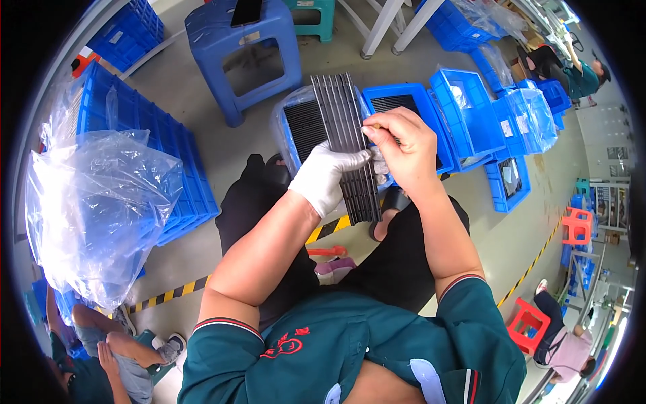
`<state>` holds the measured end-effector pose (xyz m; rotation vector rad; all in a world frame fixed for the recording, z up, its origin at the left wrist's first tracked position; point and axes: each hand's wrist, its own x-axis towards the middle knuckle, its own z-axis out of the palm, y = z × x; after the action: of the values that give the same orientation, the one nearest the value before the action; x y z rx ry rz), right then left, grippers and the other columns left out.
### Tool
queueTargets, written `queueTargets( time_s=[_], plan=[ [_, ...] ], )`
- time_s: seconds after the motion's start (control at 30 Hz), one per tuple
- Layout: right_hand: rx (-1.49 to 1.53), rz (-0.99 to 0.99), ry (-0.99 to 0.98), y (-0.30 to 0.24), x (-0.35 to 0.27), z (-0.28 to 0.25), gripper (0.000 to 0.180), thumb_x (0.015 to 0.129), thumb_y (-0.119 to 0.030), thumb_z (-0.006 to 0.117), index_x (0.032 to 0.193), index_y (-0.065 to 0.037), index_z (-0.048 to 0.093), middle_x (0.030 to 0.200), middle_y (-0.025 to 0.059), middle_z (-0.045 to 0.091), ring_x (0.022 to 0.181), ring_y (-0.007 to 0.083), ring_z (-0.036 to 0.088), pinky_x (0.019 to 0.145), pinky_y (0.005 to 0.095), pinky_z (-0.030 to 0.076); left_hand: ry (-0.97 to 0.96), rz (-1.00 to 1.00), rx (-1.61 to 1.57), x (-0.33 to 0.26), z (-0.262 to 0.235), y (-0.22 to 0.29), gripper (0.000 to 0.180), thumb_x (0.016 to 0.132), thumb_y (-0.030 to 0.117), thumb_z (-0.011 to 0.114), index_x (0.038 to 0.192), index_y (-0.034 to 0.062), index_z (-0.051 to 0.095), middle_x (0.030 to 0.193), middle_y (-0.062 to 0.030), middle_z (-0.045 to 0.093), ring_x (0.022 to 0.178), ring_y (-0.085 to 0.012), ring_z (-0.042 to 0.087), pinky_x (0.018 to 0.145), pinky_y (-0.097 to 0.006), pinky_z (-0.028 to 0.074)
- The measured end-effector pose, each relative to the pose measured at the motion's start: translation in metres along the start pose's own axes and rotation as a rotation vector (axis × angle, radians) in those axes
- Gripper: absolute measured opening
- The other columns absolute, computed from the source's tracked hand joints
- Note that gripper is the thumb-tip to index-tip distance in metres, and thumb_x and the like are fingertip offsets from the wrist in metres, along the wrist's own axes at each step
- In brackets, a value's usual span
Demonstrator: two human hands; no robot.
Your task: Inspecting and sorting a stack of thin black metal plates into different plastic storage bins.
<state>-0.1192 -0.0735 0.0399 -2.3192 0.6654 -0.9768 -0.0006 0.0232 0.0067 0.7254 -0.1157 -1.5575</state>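
My left hand (321, 176), in a white glove, is wrapped round a stack of long dark slotted strips (336, 111) lying side by side. The stack is held lengthwise before me, above my knees. My bare right hand (412, 145) is closed in a pinch at the stack's right edge, thumb and forefinger together. A tiny yellowish bit shows at those fingertips, too small to name. Behind the stack, a plastic-lined blue bin (288, 143) holds more dark strips. To its right, another blue bin (420, 94) also has dark strips in it, partly hidden by my right hand.
A blue stool (202, 34) with a dark flat object (247, 12) on it stands at the far left. Stacked blue crates (185, 158) and a clear plastic bag (101, 209) fill the left side. More blue bins (464, 128) lie at right. Other people sit further off.
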Motion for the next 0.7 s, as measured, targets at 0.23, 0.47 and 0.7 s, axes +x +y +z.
queueTargets(
  time_s=[0.23, 0.47, 0.7],
  plan=[
    [-0.148, -0.227, 0.009, 0.0, 0.007, -0.004, 0.012, 0.069, -0.011, 0.075, 0.079, -0.01, 0.068, 0.075, 0.003, 0.059, 0.072, 0.0241, 0.058, 0.061, 0.0345, 0.048, -0.013, 0.048, 0.136, 0.008, -0.009, -0.007, 0.032, 0.083, -0.005, 0.06, 0.113, 0.0044, 0.06, 0.098, -0.007, 0.066, 0.088, -0.0211, 0.067, 0.08, -0.035, 0.056],
    [-0.126, -0.235, 0.141, -0.01, 0.006, -0.01, 0.011, 0.07, -0.005, 0.075, 0.078, -0.007, 0.068, 0.076, 0.006, 0.062, 0.068, 0.0235, 0.06, 0.06, 0.0313, 0.048, 0.052, -0.017, 0.06, 0.005, 0.002, -0.003, 0.024, 0.086, -0.001, 0.059, 0.11, -0.0015, 0.06, 0.093, -0.0121, 0.066, 0.082, -0.0238, 0.067, 0.075, -0.037, 0.056],
    [0.181, 0.169, -0.02, 0.0, 0.001, -0.002, 0.01, 0.078, -0.002, 0.073, 0.088, -0.003, 0.071, 0.08, 0.002, 0.062, 0.071, 0.0084, 0.057, 0.061, 0.0219, 0.043, 0.013, -0.017, 0.015, -0.002, 0.011, 0.004, 0.025, 0.087, -0.001, 0.057, 0.112, -0.002, 0.059, 0.094, -0.0152, 0.067, 0.084, -0.0259, 0.068, 0.076, -0.038, 0.057]
  ],
)
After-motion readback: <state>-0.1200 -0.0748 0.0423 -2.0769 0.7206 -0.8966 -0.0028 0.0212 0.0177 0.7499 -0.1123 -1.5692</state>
